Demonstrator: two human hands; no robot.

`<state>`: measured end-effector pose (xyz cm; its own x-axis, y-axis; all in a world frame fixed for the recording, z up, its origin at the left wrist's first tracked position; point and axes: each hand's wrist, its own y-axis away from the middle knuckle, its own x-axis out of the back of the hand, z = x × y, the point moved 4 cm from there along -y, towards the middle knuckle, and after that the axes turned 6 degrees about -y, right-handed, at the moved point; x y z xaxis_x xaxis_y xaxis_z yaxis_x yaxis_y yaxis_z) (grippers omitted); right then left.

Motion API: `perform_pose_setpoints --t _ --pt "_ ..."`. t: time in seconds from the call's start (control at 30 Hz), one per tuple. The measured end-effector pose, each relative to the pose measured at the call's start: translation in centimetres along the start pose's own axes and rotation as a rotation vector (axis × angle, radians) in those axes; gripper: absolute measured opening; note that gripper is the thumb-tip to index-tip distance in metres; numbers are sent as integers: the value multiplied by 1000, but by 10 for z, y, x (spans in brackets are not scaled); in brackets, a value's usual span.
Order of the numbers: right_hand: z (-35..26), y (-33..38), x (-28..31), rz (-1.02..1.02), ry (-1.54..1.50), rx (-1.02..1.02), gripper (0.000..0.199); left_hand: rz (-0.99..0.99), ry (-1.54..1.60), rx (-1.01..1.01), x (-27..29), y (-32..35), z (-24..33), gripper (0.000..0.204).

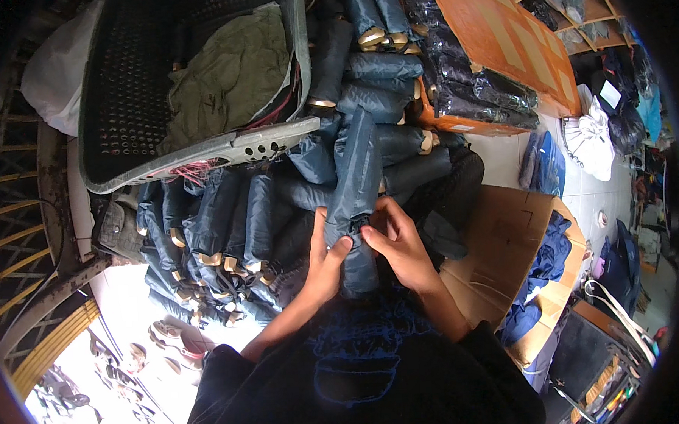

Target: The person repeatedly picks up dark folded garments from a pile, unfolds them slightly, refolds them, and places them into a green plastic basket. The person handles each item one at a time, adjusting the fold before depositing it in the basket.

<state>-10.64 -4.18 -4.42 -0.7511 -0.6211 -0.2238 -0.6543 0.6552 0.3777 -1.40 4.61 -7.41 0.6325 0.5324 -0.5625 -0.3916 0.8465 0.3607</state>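
Note:
Upright in front of my chest is a folded umbrella (356,166) in a dark blue-grey fabric sleeve. My left hand (328,254) wraps its left side, with the thumb pressed on the front. From the right, my right hand (395,241) pinches the fabric near the middle, thumb and finger close together. Its lower end hangs between my wrists. Beyond and around it lie many similar dark blue rolls (260,215), several with pale tan handle ends showing.
A black plastic basket (276,144) with olive green cloth (235,72) stands at the upper left. On the right sits an open cardboard box (500,235) holding navy fabric (542,260). An orange-brown carton (529,44) with black wrapped bundles (486,99) is beyond. Shoes (171,340) lie lower left.

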Motion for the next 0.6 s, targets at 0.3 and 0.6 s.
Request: perform_pose_setpoints --t 0.3,0.6 --pt "12 9 3 306 -175 246 29 51 -183 50 -4 0 2 38" --pt "-21 8 -1 165 83 199 18 21 -138 12 0 0 0 43"
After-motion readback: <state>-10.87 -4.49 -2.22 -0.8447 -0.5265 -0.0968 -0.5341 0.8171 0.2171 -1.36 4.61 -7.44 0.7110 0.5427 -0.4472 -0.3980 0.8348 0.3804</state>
